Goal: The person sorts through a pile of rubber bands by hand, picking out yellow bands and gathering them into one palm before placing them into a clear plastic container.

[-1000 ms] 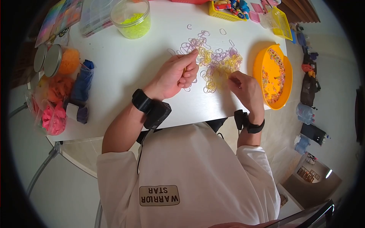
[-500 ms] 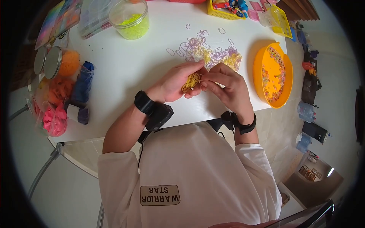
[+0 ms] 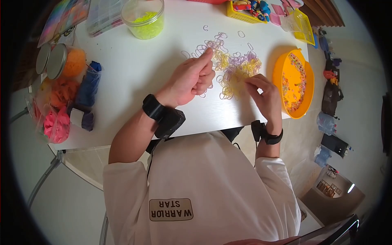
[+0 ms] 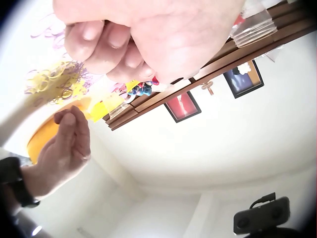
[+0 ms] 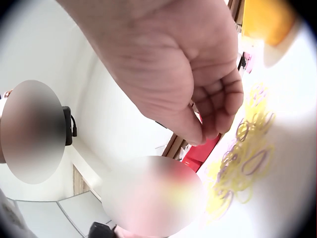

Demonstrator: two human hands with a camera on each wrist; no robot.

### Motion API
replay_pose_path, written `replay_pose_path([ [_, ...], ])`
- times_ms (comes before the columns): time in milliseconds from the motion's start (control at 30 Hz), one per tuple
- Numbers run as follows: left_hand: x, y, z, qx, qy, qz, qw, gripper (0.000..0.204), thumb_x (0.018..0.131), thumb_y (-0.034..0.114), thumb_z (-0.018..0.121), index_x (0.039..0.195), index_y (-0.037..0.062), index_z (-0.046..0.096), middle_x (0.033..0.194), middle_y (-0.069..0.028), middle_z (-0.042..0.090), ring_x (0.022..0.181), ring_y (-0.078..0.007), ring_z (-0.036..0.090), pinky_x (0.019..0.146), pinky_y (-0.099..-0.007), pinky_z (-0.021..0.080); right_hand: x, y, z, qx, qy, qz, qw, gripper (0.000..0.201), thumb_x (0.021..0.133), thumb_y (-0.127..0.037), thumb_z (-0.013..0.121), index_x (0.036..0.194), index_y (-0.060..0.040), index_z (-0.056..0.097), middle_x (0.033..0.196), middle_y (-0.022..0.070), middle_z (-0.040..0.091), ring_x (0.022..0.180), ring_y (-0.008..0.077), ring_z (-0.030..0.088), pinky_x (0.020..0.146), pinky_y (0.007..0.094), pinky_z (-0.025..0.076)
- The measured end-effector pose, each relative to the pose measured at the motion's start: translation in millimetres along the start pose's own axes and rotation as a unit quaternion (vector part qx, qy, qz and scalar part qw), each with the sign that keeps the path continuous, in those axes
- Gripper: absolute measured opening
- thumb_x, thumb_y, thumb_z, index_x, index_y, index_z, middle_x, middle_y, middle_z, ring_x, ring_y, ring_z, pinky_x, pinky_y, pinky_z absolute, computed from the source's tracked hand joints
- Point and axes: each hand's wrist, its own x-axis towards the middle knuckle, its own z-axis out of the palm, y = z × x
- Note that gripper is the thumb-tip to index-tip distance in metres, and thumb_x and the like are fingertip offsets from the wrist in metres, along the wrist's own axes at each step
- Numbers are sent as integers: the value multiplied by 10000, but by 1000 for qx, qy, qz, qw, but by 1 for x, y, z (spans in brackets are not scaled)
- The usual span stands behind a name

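My left hand (image 3: 190, 81) is curled closed over the table, left of a loose pile of rubber bands (image 3: 237, 77). The yellow rubber bands in its palm, visible half a second ago, are now hidden behind its folded fingers. Small yellow and purple loops make up the pile, also in the right wrist view as a heap of rubber bands (image 5: 237, 163). At the pile's right edge is my right hand (image 3: 265, 96), thumb and fingertips brought together, as the right wrist view confirms. Whether a band is between those fingertips I cannot tell.
An orange bowl (image 3: 277, 83) of small beads stands right of the pile. Behind are a clear tub (image 3: 149, 30) of lime-green bands and a yellow basket (image 3: 241, 15) of small toys. Lidded jars (image 3: 57, 61) and a bag of pink pieces (image 3: 57, 125) sit at left.
Half a second ago my right fingertips were at the yellow bands in my open left palm. Since then the right hand has moved back right to the pile, and the left fingers have folded closed.
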Motion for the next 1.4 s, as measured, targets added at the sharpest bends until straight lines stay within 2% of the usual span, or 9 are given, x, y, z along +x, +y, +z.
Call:
replay_pose_path([
  [200,1,-2,-1,4,1,10,1000,525,1019,518,385,629,180,287,577,67,226,491,-61,154,426,-229,143,-3,0,17,-77,-2,-32,996,131,815,-80,674,943,-53,675,852,105,622,728,307,636,645,379,508],
  [333,2,-2,-2,8,2,10,1000,517,1019,511,391,634,180,296,577,67,223,491,-61,155,426,-229,147,0,0,24,-116,-10,-22,993,109,814,-103,678,919,-74,672,836,101,613,727,301,637,640,387,507],
  [533,2,-2,-2,9,-6,22,1000,501,1024,493,394,650,172,305,590,63,243,496,-54,176,429,-221,167,-1,-4,16,-56,-17,0,998,97,816,-99,692,900,-50,689,838,78,630,700,238,634,634,335,504],
  [633,1,-2,0,16,5,14,1000,468,1028,461,401,672,159,359,600,52,306,490,-54,226,431,-212,211,1,-10,9,-10,-9,2,1000,106,811,-78,709,909,-37,699,830,63,631,693,198,622,642,307,498],
  [733,4,-9,-6,36,-55,23,998,433,1026,440,405,721,139,468,626,22,433,482,-55,320,436,-198,275,3,-21,8,74,9,-24,997,123,803,-62,724,920,-33,702,823,56,625,700,184,617,654,305,495],
  [933,-1,-11,11,43,-28,-47,998,421,1023,447,383,902,88,566,700,-35,567,478,-71,419,425,-200,327,17,-49,17,47,-5,-112,993,165,803,-104,738,963,-70,714,835,61,620,717,217,626,646,317,496],
  [1133,2,-14,-1,46,-79,-46,995,400,1036,421,369,896,94,553,657,-14,519,463,-65,387,415,-205,300,20,-45,17,60,0,-119,991,171,818,-96,722,986,-68,714,848,67,626,739,232,634,656,317,503],
  [1233,2,-11,-1,64,-73,-24,995,424,1039,423,374,771,118,497,610,23,424,463,-51,319,417,-205,256,17,-37,8,40,33,-83,995,156,828,-67,702,983,-52,711,862,70,639,736,237,635,664,318,507],
  [1400,2,-5,0,22,-15,-6,1000,494,1036,471,369,653,162,324,581,59,253,484,-53,185,425,-220,173,2,-3,7,-51,-10,-31,998,126,825,-60,677,949,-39,688,895,89,651,735,269,648,658,342,510],
])
